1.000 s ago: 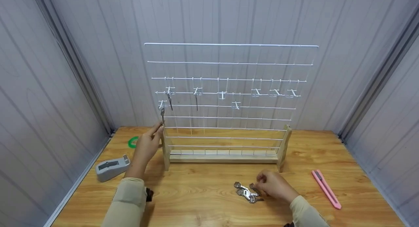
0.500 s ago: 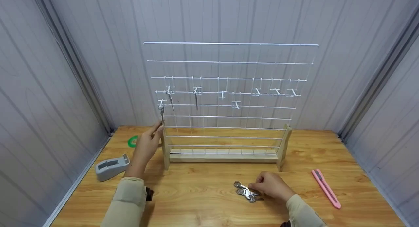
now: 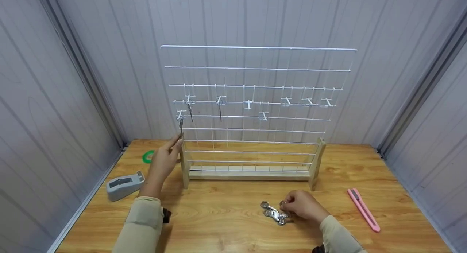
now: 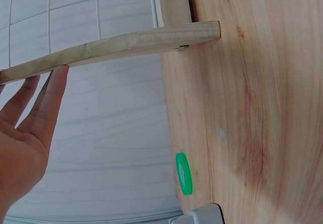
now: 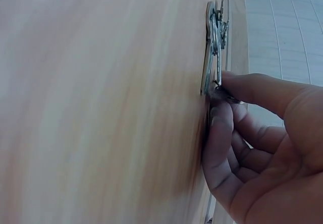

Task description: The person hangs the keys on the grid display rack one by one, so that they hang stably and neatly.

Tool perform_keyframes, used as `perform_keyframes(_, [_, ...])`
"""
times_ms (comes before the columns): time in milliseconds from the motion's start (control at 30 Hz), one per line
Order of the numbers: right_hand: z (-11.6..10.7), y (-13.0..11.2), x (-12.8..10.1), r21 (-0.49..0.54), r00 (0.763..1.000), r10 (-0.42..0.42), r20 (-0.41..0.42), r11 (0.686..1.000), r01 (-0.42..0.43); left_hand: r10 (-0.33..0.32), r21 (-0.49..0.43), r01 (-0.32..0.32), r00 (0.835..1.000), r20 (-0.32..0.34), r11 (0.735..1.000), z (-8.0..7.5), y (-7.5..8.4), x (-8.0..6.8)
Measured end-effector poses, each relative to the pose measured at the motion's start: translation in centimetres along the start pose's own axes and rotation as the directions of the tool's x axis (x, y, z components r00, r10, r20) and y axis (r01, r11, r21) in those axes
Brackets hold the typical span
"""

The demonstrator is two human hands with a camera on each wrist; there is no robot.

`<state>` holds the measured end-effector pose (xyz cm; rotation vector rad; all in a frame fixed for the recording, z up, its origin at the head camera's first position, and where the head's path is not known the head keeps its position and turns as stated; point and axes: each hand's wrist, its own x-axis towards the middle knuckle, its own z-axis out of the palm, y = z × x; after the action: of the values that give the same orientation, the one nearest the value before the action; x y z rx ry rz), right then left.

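Wire rack (image 3: 255, 111) stands far centre on the table (image 3: 226, 224); three keys hang at its left. Your left hand (image 3: 164, 162), fingers straight, touches the rack's left wooden post (image 3: 185, 169). Your right hand (image 3: 304, 207) pinches a key in the key pile (image 3: 273, 213), near centre. Tape dispenser (image 3: 124, 185) left, pink knife (image 3: 363, 210) right.

hidden: right hand (image 3: 304, 208) covers part of silver key pile (image 3: 274, 213) | cut off: grey tape dispenser (image 4: 199, 216) at left-wrist bottom edge | blurred: near wooden tabletop (image 5: 101, 108)
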<state>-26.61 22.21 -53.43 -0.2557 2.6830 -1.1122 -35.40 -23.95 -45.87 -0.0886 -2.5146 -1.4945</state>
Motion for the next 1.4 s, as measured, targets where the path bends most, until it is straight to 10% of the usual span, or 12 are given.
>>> perform_keyframes(1033, [-0.2,-2.0,-0.2,0.223,0.973,-0.067,-0.22,0.968,0.116,-0.026,0.025,0.026,1.0,0.006,0.999,-0.1,0.2,-0.1])
perform_keyframes(1400, [-1.1,-3.7,-1.1,0.01,0.936,-0.173,-0.307,0.983,0.185,0.017,0.06,-0.016,1.0,-0.019,0.998,-0.1,0.2,-0.1])
